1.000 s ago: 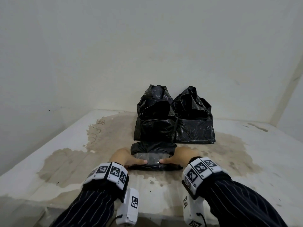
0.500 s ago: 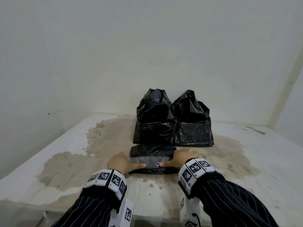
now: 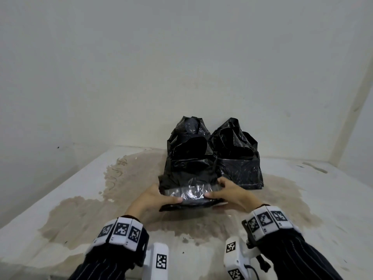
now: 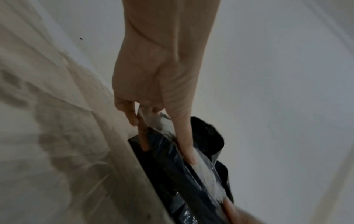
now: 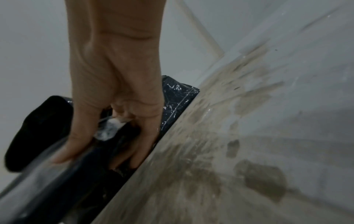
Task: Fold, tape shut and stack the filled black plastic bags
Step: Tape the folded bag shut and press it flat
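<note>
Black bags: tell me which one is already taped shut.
The flat folded bag gripped by both hands, left hand and right hand; clear tape crosses it. The two bags behind gape open.

The folded black bag (image 3: pixel 188 194), flat on the stained floor (image 3: pixel 80 209) 1 second ago, is now lifted at its near edge and tilted up. The left hand (image 3: pixel 150 198) and right hand (image 3: pixel 229 191) have shifted from pressing its top to gripping its 2 ends, fingers underneath, closer to the 2 stacked bags (image 3: pixel 214 156).
</note>
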